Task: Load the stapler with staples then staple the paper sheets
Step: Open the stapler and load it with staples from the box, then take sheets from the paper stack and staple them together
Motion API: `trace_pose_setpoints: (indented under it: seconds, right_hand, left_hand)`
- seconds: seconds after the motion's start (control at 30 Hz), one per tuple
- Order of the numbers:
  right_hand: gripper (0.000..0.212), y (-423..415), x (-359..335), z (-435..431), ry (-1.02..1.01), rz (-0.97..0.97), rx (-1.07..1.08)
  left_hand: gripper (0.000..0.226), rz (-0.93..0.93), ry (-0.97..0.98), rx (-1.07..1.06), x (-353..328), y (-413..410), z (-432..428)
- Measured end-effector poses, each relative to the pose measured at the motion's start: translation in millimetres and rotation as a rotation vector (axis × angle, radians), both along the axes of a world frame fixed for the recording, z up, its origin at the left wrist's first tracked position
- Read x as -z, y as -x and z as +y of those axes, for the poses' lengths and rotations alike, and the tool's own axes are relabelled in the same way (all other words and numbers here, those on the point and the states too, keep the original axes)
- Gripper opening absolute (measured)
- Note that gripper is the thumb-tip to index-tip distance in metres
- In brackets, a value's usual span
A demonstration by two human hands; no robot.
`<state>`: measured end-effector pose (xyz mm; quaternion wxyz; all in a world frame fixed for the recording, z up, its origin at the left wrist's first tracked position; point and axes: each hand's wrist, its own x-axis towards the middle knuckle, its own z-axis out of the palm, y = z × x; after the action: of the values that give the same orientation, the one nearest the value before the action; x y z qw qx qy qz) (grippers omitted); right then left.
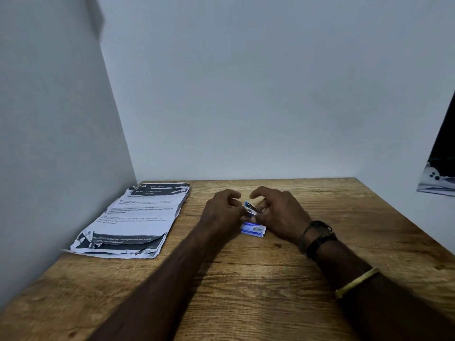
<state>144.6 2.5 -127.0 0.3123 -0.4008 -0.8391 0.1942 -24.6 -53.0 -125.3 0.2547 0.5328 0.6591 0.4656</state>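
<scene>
Between my two hands sits a small blue and silver stapler (252, 208), held just above the wooden table (246, 279). My right hand (280, 212) grips it from the right and my left hand (222, 210) pinches its left end. A small blue and white staple box (253, 229) lies on the table directly below the stapler, touching my right hand. A stack of printed paper sheets (133, 217) with torn edges lies at the table's far left, apart from both hands. Whether the stapler is open I cannot tell.
Pale walls close the table in at the back and the left, and the paper stack lies against the left wall. A dark object with a white patterned edge (438, 173) hangs at the right. My right wrist wears dark bands and a gold bangle.
</scene>
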Motion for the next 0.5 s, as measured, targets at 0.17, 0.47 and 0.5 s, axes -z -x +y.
trace_pose_setpoints:
  seconds: [0.17, 0.47, 0.5]
  right_hand:
    - [0.038, -1.9, 0.8, 2.4, 0.056, -0.044, -0.002]
    - [0.029, 12.5, -8.4, -15.3, 0.019, 0.027, -0.041]
    - [0.028, 18.0, -11.4, -18.7, 0.025, 0.071, -0.040]
  left_hand:
    - [0.028, 0.209, 0.029, 0.027, -2.5, -4.6, -3.3]
    - [0.010, 0.155, -0.030, 0.024, -6.1, 1.0, -8.3]
    - [0.011, 0.142, -0.038, 0.014, -9.3, 3.1, -9.9]
